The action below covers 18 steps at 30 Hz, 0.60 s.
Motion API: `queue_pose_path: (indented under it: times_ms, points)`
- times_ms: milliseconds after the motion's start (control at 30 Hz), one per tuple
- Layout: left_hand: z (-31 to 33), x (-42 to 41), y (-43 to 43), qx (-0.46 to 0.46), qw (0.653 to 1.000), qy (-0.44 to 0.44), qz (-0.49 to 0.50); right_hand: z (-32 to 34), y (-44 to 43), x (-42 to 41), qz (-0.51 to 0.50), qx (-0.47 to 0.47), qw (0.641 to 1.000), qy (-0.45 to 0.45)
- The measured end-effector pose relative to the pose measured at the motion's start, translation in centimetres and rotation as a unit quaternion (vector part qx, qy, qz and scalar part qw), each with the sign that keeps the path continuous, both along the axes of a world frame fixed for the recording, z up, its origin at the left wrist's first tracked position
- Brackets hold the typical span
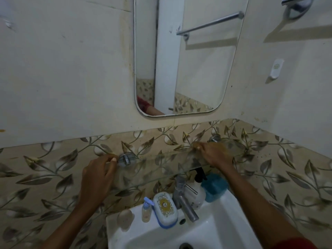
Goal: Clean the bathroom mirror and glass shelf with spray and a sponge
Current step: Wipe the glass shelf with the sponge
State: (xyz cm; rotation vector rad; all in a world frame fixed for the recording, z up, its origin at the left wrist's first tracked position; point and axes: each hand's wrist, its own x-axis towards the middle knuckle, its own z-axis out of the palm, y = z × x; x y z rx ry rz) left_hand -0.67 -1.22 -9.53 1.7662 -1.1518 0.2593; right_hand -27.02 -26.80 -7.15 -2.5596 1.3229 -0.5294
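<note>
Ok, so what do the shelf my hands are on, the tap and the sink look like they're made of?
Shelf: clear glass, apparently; the leaf tiles show straight through it, with a smudgy film. Tap: metal, a dull brushed grey with spots. Sink: probably glazed white ceramic, smooth and glossy. Both hands, left and right, grip the shelf.

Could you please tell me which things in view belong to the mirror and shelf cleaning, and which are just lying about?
Part of the job:
mirror
glass shelf, gripped by left hand and right hand
spray bottle
blue sponge

Just lying about:
soap box
small bottle
tap
towel rail
</note>
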Motion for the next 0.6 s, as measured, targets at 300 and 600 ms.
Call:
queue_pose_path:
  times_ms: [300, 600]
  points:
    - [-0.2, 0.0, 0.0, -0.009, 1.000, 0.015, -0.013, -0.9, -0.6, -2.0, -0.005, 0.026, 0.999, -0.029]
    - [-0.3, 0.0, 0.0, -0.026, 0.998, 0.044, -0.028, -2.6, 4.1, -1.6, 0.107, -0.025, 0.993, -0.041]
